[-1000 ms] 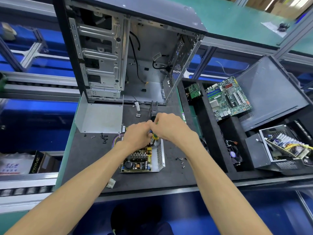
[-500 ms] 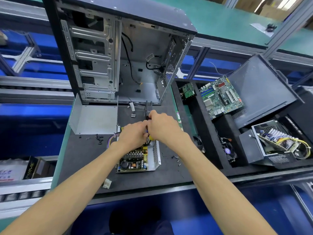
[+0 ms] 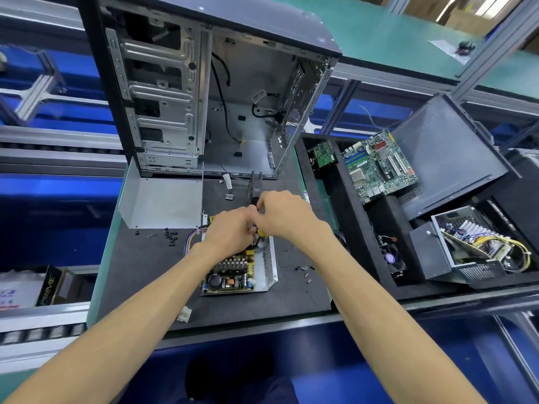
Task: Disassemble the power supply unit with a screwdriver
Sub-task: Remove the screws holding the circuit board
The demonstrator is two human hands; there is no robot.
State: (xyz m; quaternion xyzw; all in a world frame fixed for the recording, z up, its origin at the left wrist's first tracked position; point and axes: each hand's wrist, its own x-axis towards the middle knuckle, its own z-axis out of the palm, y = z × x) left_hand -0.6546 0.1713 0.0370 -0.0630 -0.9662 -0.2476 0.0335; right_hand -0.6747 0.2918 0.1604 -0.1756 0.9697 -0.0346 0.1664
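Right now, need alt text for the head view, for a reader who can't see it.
Both hands, left hand and right hand, meet over an opened power supply unit on a dark mat, the right gripping a yellow-handled screwdriver. An empty PC case stands behind; loose screws lie nearby.

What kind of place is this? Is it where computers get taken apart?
Probably a computer teardown workbench: an emptied computer case, an opened power supply unit, and a loose motherboard sorted in a tray.

Matt dark foam mat; bare dull sheet-metal computer case; perforated shiny metal power supply unit.
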